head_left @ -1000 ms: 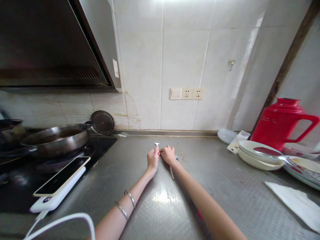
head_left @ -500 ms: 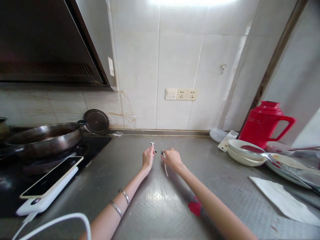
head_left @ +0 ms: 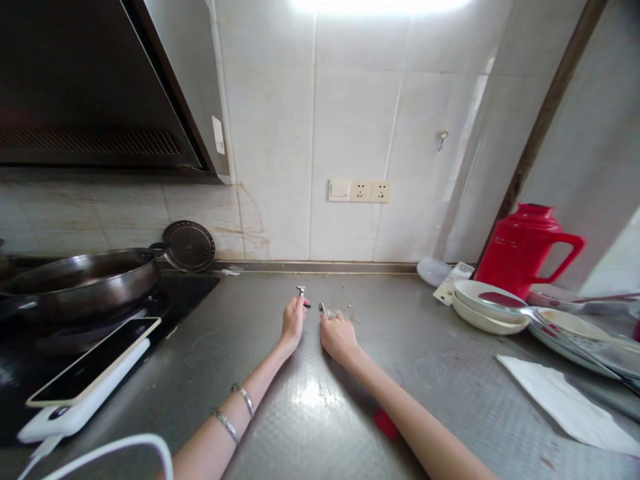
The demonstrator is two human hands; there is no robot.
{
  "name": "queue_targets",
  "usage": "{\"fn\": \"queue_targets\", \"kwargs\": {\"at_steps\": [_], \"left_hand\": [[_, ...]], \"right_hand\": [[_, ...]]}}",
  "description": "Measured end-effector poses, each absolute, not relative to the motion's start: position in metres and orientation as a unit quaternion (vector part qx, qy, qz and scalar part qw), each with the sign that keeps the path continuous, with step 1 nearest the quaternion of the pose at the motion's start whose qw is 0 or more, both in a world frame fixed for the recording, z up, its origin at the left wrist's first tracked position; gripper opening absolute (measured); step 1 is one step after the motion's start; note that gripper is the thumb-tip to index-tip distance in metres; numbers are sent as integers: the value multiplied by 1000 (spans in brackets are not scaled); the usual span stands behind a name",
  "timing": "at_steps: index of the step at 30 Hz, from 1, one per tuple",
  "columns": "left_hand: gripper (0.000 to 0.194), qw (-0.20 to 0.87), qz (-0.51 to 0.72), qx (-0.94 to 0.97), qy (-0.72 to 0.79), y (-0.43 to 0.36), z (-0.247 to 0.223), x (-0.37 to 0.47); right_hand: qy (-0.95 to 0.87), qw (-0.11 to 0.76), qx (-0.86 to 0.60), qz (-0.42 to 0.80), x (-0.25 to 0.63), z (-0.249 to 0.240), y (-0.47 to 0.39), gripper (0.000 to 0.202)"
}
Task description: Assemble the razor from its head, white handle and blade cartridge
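My left hand [head_left: 294, 321] is closed round a small metal tool [head_left: 301, 291] whose T-shaped head sticks up above the fingers; it looks like a peeler or razor. A short dark tip shows beside that hand's fingertips. Just to the right, my right hand [head_left: 339, 335] is closed on a small silver and dark object [head_left: 323, 308], which points up and left past the fingers. A narrow gap separates the hands over the grey metal countertop [head_left: 310, 427]. Small brownish specks lie on the counter beyond my right hand.
On the left, a pan [head_left: 85, 287] sits on the black stove, with a phone [head_left: 95, 363] on a white power bank in front. At right stand a red thermos [head_left: 517, 250], stacked bowls [head_left: 490, 320] and a white paper [head_left: 565, 400]. Something red [head_left: 387, 423] is partly behind my right forearm.
My right hand has turned and shifted slightly down and left; the pale strip that hung below it no longer shows. My left hand keeps its hold on the metal tool.
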State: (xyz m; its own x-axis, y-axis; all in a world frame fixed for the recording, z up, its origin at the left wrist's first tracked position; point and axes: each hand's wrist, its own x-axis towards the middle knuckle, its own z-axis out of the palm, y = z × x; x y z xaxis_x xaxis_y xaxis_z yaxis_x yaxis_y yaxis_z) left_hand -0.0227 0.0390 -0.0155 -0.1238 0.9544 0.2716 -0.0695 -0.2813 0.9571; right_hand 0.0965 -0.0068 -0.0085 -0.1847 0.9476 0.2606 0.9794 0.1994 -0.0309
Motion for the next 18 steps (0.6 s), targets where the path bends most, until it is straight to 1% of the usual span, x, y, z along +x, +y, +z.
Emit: {"fn": "queue_targets", "kwargs": {"at_steps": [5,9,14,18], "left_hand": [[28,449,601,531,395,40,-17,-23],[25,449,588,552,384,40,-15,-23],[21,426,581,597,353,34,-7,-19],[18,420,580,604,350,30,-7,-18]], "right_hand": [[-745,155,-645,-69,117,-1,1,32],[-723,238,-647,-32,148,8,11,28],[-733,381,-563,17,184,21,21,30],[-749,439,-493,51,200,34,20,32]]}}
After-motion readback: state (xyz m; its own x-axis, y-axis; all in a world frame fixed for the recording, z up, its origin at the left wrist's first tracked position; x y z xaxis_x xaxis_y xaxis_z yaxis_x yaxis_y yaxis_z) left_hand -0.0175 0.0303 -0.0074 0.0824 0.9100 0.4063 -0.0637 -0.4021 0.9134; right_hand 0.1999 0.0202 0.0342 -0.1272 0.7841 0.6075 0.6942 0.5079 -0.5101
